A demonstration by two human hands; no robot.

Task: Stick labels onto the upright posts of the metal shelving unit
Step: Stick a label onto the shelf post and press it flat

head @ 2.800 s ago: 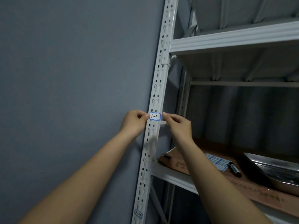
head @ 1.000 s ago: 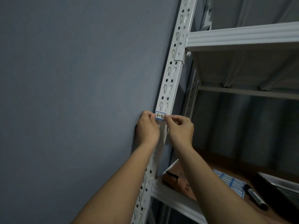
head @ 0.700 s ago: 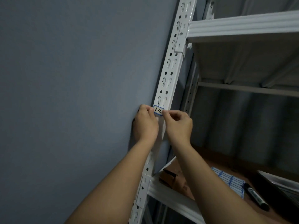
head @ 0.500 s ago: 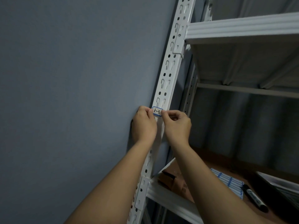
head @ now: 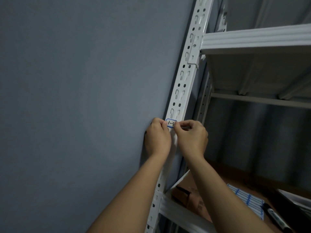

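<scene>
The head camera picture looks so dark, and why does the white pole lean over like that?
Head view: the room is dim, so the grey wall and the shelf's back are murky; the white post leans because the wide-angle camera looks up at a tilt. The label between the hands stays readable, while the marker near the edge is smeared.

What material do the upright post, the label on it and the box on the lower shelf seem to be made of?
Upright post: likely painted steel, white with a slight sheen, punched with keyhole slots.
Label: probably paper sticker, matte white, blue border, handwritten "1-3"; the left hand and right hand pinch its ends.
Box: looks like brown cardboard, dull, printed.
</scene>
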